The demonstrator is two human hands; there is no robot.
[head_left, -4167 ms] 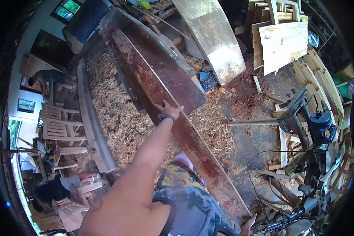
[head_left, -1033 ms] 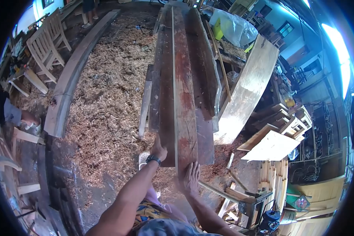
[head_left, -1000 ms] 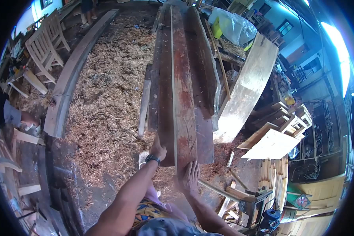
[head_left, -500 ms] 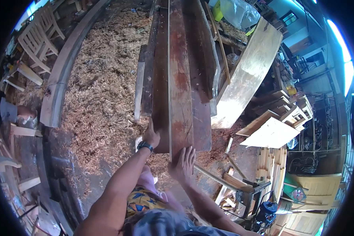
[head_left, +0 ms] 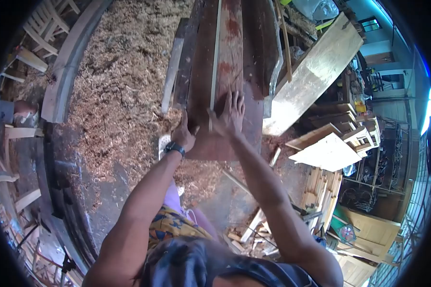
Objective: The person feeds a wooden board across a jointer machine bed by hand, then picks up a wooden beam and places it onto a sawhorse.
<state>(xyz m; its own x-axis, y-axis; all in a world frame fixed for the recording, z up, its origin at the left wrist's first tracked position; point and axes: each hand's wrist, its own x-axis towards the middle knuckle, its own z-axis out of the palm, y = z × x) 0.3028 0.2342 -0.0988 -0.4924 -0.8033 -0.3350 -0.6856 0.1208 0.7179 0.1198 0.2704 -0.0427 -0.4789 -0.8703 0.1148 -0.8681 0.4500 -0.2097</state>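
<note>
A long reddish-brown board (head_left: 231, 52) runs away from me on top of a wider dark wooden slab (head_left: 203, 81). My right hand (head_left: 229, 115) rests on the near end of the board, fingers spread and thumb out toward its left edge. At the near left edge of the slab is my left hand (head_left: 183, 135), thumb apart from the fingers, with a dark watch on the wrist. My left hand touches the slab and does not reach the board.
Wood shavings (head_left: 124, 71) cover the floor on the left, beside a long pale beam (head_left: 74, 57). A wide light plank (head_left: 316, 71) leans at the right, near cut panels (head_left: 328, 153) and stacked strips (head_left: 321, 191). A person's arm (head_left: 26, 113) shows at far left.
The reddish-brown board has moved away from me over the slab, with my right hand on it. My left hand stays at the slab's edge. The view has tilted down.
</note>
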